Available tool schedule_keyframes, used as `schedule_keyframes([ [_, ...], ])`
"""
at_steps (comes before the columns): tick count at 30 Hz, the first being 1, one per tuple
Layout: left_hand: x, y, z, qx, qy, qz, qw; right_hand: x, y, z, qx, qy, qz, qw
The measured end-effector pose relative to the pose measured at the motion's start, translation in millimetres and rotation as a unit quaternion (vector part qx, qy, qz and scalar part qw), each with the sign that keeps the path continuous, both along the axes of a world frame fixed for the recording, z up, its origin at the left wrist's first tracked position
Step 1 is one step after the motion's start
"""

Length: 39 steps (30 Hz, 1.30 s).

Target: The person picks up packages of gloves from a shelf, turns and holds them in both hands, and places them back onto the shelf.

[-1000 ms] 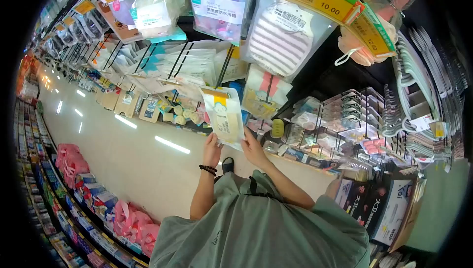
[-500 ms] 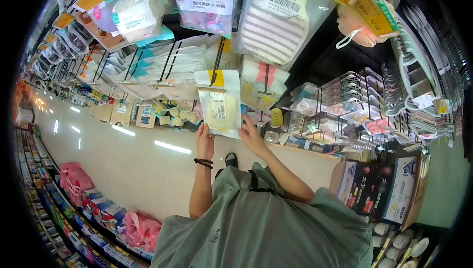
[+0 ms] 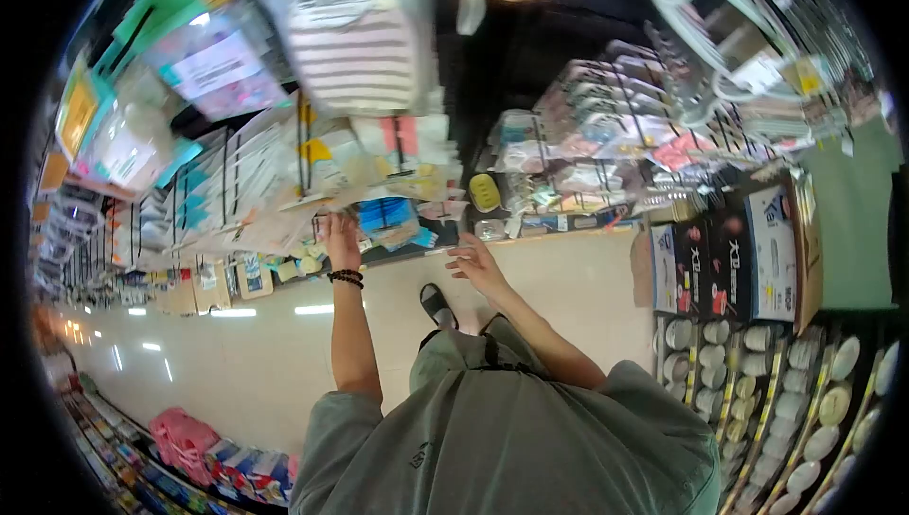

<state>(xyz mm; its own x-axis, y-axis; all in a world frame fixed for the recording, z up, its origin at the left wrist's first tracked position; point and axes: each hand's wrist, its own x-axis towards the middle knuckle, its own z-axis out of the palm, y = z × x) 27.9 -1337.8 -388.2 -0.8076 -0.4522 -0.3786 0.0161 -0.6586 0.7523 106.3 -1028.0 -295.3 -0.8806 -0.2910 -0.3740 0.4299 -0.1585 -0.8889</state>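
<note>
My left hand [image 3: 341, 244], with a dark beaded bracelet [image 3: 347, 277] at the wrist, is raised to the lower edge of a row of hanging flat white packets [image 3: 275, 227]. Its blurred fingers point up and look apart; I cannot tell whether they touch a packet. My right hand [image 3: 479, 267] hovers over the floor at the shelf's front, fingers spread and nothing in them. Just above it are a yellow oval item [image 3: 485, 193] and small pink packets [image 3: 443, 210]. A blue item [image 3: 384, 213] lies between the hands, below the hanging goods.
A striped bath mitt in a bag [image 3: 350, 56] hangs close above. Clothes hangers [image 3: 696, 4] hang at the upper right. Mop boxes [image 3: 772, 250] stand on the right, over racks of bowls [image 3: 748, 382]. Pink bags [image 3: 183, 439] sit at the lower left.
Both hands have let go of the yellow-and-white packet they held by its lower edge and moved apart. The view has turned right, shifting the shelf leftward. One foot shows further forward.
</note>
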Motion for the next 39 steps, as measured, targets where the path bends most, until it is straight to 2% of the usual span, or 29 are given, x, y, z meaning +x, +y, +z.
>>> schedule_keyframes([
  [1, 1.9, 1.3, -4.0, -0.037, -0.027, -0.003, 0.999, 5.9, 9.7, -0.8, -0.003, 0.001, -0.008, 1.000],
  [3, 6.2, 4.0, -34.3, -0.024, -0.072, 0.002, 0.997, 13.6, 30.6, 2.2, -0.002, -0.016, -0.017, 1.000],
  [5, 9.0, 29.2, -4.0, -0.066, -0.080, -0.005, 0.995, 15.3, 52.1, 6.5, 0.021, -0.047, -0.011, 0.999],
  [9, -5.7, 59.0, 59.3, -0.288, 0.026, -0.055, 0.956, 22.1, 102.3, 7.7, 0.007, -0.015, -0.033, 0.999],
  [10, -19.9, 40.8, 47.7, -0.352, -0.008, -0.088, 0.932, 24.9, 114.7, 8.7, -0.004, -0.013, -0.048, 0.999],
  [12, -39.3, 56.2, 93.8, -0.546, 0.077, -0.006, 0.835, 32.6, 139.6, 11.3, -0.024, -0.007, -0.076, 0.997],
  [14, -58.1, 58.7, 110.8, -0.646, 0.115, 0.039, 0.753, 43.8, 165.2, 12.8, -0.024, -0.015, -0.093, 0.995],
  [15, -68.3, 53.9, 119.6, -0.664, 0.110, 0.043, 0.739, 49.6, 178.0, 13.2, -0.025, -0.019, -0.101, 0.994],
  [18, -88.6, 47.1, 139.4, -0.433, 0.105, -0.015, 0.895, 74.1, 217.0, 15.7, -0.030, -0.019, -0.134, 0.990],
  [21, -111.4, 13.9, 106.9, -0.542, 0.191, 0.044, 0.817, 102.9, 257.7, 12.3, -0.034, -0.010, -0.159, 0.987],
  [23, -119.2, -18.8, 72.5, -0.573, 0.199, 0.017, 0.795, 121.0, 282.4, 8.2, -0.031, -0.015, -0.181, 0.983],
  [24, -102.7, -2.9, 77.9, -0.520, 0.175, 0.006, 0.836, 130.7, 296.0, 6.0, -0.027, -0.017, -0.198, 0.980],
  [27, -61.3, 15.8, 50.4, -0.563, 0.053, -0.019, 0.824, 156.0, 327.0, 0.6, -0.026, -0.017, -0.244, 0.969],
  [28, -33.3, 55.9, 48.3, -0.360, 0.050, -0.015, 0.931, 162.2, 335.1, 1.5, -0.030, -0.022, -0.264, 0.964],
  [29, -21.5, 47.8, 12.7, -0.468, -0.015, -0.014, 0.883, 168.9, 342.6, 1.9, -0.036, -0.026, -0.280, 0.959],
  [30, 10.4, 75.0, 4.6, -0.510, -0.093, -0.041, 0.854, 177.8, 350.6, 0.5, -0.044, -0.027, -0.301, 0.952],
  [31, 26.5, 84.0, -22.0, -0.753, -0.043, -0.012, 0.656, 184.1, 356.6, -1.8, -0.054, -0.026, -0.319, 0.946],
  [33, 82.2, 134.3, -60.8, -0.652, -0.129, -0.144, 0.734, 193.8, 370.3, -4.0, -0.071, -0.020, -0.347, 0.935],
  [34, 103.3, 166.0, -70.8, -0.547, -0.162, -0.235, 0.787, 200.9, 379.4, -3.5, -0.078, -0.018, -0.359, 0.930],
  [35, 119.5, 197.4, -81.5, -0.371, -0.204, -0.319, 0.848, 204.8, 384.7, -4.8, -0.083, -0.016, -0.370, 0.925],
  [36, 131.7, 230.0, -88.7, -0.204, -0.251, -0.379, 0.867, 206.8, 391.9, -9.0, -0.071, -0.030, -0.379, 0.922],
  [37, 136.2, 262.7, -93.3, -0.095, -0.261, -0.439, 0.854, 210.7, 402.2, -8.6, -0.074, -0.028, -0.395, 0.915],
  [38, 136.0, 297.9, -96.5, -0.034, -0.262, -0.493, 0.829, 215.9, 412.9, -7.4, -0.075, -0.027, -0.410, 0.908],
  [39, 128.9, 337.8, -96.7, -0.027, -0.248, -0.546, 0.800, 222.0, 424.2, -6.2, -0.076, -0.028, -0.424, 0.902],
])
